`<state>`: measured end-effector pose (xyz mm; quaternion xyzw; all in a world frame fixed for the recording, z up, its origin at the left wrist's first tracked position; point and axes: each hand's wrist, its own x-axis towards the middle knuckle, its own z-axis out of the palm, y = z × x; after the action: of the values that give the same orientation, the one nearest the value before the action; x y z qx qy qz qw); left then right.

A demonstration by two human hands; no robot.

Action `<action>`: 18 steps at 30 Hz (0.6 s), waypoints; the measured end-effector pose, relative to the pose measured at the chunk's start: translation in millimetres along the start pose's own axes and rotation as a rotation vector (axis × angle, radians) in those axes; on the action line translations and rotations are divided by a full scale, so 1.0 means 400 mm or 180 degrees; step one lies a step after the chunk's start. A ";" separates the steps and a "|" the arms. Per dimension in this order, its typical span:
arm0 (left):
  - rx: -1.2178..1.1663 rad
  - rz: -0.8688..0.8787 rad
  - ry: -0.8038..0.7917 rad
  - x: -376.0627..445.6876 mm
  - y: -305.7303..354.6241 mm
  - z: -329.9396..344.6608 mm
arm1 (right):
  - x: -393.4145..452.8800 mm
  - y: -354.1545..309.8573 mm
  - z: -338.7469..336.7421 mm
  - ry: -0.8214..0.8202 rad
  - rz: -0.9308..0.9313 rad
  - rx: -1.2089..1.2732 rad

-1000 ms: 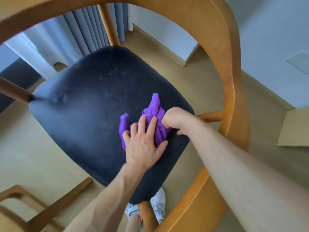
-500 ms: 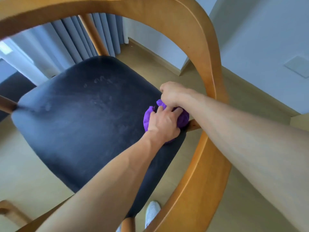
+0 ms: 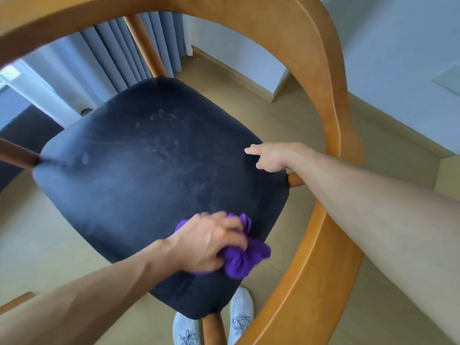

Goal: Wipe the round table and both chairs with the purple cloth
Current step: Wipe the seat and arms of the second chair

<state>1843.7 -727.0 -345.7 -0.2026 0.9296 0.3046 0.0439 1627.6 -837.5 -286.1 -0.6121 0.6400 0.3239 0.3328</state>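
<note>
From the head view, the chair's dark seat cushion [image 3: 149, 185] fills the middle of the picture, with the curved wooden backrest rail [image 3: 321, 78] arching over and round its right side. The left hand [image 3: 209, 242] is clenched round the bunched purple cloth [image 3: 245, 260], pressing it onto the near right part of the cushion, close to the front edge; part of the cloth sticks out to the right of the fingers. The right hand [image 3: 271, 155] holds nothing: its fingers look loosely extended toward the cushion's far right edge, and whether it touches the fabric cannot be told. Pale smears and marks show on the cushion's middle and far half, so the seat looks only partly wiped, or the nap is simply brushed; the picture does not settle which. The wooden rail and the legs [image 3: 146, 46] show no sign either way. Neither the round table nor the second chair can be made out with any certainty, so how they stand cannot be judged. Two pale shoes [image 3: 240, 317] stand on the floor below the cushion's front edge.
</note>
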 end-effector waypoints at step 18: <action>0.0280 0.0710 -0.0129 -0.157 0.060 0.108 | -0.005 -0.039 0.069 0.0216 0.0093 -0.0127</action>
<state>1889.5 -662.2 -354.6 -0.0897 0.9578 0.2706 0.0374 1644.2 -814.2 -300.3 -0.6198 0.6532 0.3205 0.2939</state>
